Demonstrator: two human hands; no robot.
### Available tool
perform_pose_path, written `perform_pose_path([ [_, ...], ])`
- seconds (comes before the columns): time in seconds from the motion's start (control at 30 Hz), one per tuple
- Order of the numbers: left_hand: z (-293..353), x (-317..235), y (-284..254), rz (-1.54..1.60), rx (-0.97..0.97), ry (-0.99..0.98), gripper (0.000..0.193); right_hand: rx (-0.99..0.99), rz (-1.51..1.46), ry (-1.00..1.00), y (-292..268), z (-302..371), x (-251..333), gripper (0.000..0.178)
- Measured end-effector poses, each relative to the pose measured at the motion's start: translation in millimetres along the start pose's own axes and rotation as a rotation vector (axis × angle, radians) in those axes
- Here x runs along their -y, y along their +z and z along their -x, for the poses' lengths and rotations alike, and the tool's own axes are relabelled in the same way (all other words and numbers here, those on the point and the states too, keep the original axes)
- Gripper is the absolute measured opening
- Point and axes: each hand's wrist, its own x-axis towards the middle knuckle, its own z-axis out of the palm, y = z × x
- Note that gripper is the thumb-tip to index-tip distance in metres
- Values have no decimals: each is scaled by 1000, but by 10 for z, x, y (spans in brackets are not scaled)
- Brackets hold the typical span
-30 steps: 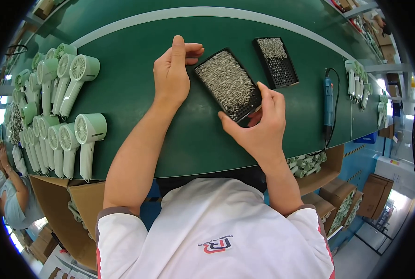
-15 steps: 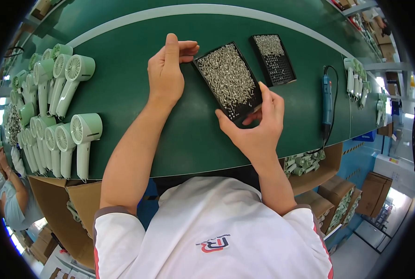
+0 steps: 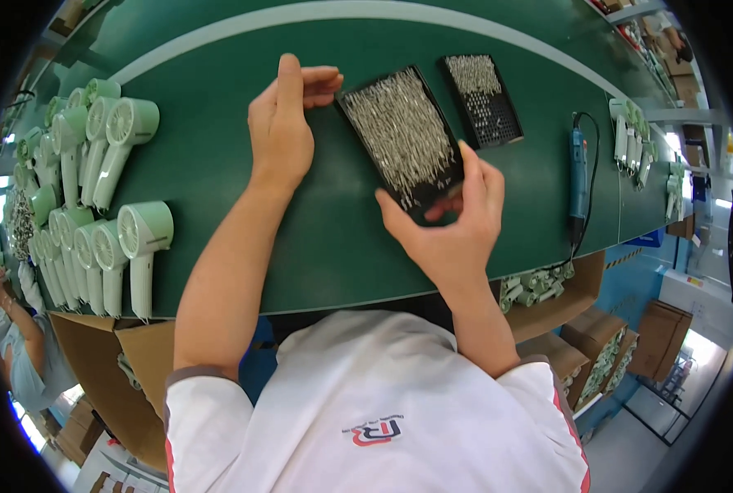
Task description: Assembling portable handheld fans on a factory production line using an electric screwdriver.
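Note:
My right hand (image 3: pixel 457 226) grips the near end of a black tray (image 3: pixel 438 181), thumb on one side and fingers round the other. Small silvery screws (image 3: pixel 399 123) fill most of this tray, heaped loosely and smeared by motion. Beside the tray's far left corner is my left hand (image 3: pixel 284 123), held on edge with the thumb up and the fingers stretched out; it holds nothing. I cannot tell whether its fingertips touch the tray. To the right lies a second black tray (image 3: pixel 498 122) with rows of holes, screws (image 3: pixel 475 74) covering its far half.
Pale green handheld fans (image 3: pixel 140 226) stand in groups along the green table's left side. On the right lie a blue electric screwdriver (image 3: pixel 578 172) with a black cord and more fan parts (image 3: pixel 629 144). Open cardboard boxes (image 3: pixel 584 308) sit below the table edge. Another person's arm (image 3: pixel 25 324) shows far left.
The screws in the held tray have turned from sharp to streaked, as if shaken. My left hand has shifted slightly left. The right hand keeps its hold.

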Motion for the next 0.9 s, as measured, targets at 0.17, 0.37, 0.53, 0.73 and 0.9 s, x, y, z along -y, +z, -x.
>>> perform_pose_path([
  [0.17, -60, -33, 10, -24, 3, 15, 68, 19, 44, 58, -10, -34, 16, 91],
  [0.37, -44, 21, 41, 30, 18, -4, 68, -7, 5, 34, -39, -11, 8, 89],
  [0.53, -80, 36, 19, 63, 19, -2, 68, 11, 46, 35, -106, 38, -9, 91],
  [0.73, -4, -24, 34, 39, 8, -8, 69, 12, 29, 63, -120, 99, 7, 91],
  [0.9, -64, -27, -4, 0, 13, 20, 69, -2, 22, 44, -31, -5, -4, 91],
])
